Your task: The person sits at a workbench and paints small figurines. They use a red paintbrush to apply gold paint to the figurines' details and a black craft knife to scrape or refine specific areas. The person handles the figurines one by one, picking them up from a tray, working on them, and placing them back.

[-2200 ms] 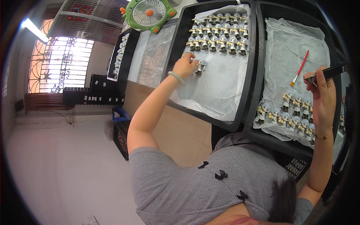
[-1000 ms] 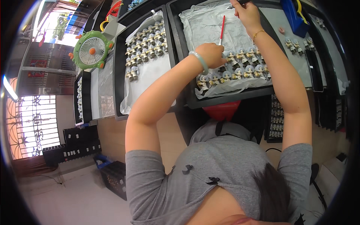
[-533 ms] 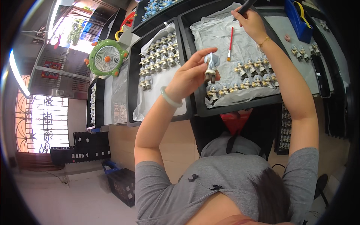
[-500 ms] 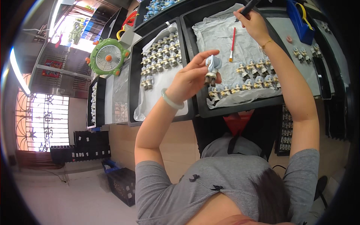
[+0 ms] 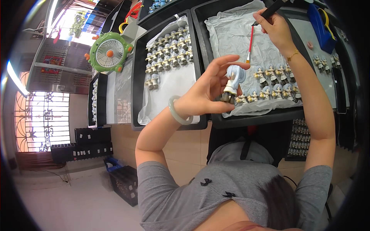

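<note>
Pinched between thumb and fingers of left hand: figure, raised over near left corner of right tray; thumb by feet, other fingers mostly behind, seemingly to leave one side exposed. Pinched pen-fashion in right hand: black tool, apart from figure, probably for fine control. Brush lying on paper. Other figures rowed on paper, likely for cushioning.

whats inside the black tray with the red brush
White paper, a red-handled brush and rows of figurines; the left hand and right forearm hide whatever lies behind them.
</note>
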Demonstrator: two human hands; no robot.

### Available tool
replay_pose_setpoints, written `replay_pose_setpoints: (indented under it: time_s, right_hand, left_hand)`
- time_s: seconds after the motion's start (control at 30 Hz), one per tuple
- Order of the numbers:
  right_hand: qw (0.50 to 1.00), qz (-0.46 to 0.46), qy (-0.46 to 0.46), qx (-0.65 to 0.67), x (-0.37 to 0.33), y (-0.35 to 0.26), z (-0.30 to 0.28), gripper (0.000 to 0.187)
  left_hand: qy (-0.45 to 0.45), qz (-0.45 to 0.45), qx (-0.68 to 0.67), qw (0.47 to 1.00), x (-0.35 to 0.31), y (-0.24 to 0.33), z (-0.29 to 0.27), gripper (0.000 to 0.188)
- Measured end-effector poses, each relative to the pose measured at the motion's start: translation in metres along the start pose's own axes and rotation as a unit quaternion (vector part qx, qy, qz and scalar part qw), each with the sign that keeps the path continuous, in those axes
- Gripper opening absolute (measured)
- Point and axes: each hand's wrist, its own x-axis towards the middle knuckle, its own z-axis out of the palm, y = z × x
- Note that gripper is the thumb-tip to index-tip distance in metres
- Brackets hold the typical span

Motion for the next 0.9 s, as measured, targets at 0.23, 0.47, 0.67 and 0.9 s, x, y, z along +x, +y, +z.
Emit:
replay_pose_setpoints:
  time_s: [0.23,0.47,0.67,0.9]
  right_hand:
    - [0.995,0.016,-0.076,0.063,-0.023,-0.036,0.018,0.019]
    - [0.938,0.196,-0.248,0.143,-0.049,-0.07,0.033,0.023]
    - [0.868,0.31,-0.316,0.225,-0.058,-0.075,0.043,0.026]
    - [0.851,0.293,-0.346,0.264,-0.06,-0.081,0.04,0.033]
  left_hand:
    - [0.055,0.104,0.189,0.975,0.0,-0.017,-0.014,0.079]
    - [0.128,0.126,0.384,0.906,-0.005,-0.02,-0.022,0.068]
    - [0.163,0.1,0.388,0.902,-0.001,-0.021,-0.024,0.069]
    - [0.152,0.115,0.378,0.906,-0.002,-0.021,-0.023,0.073]
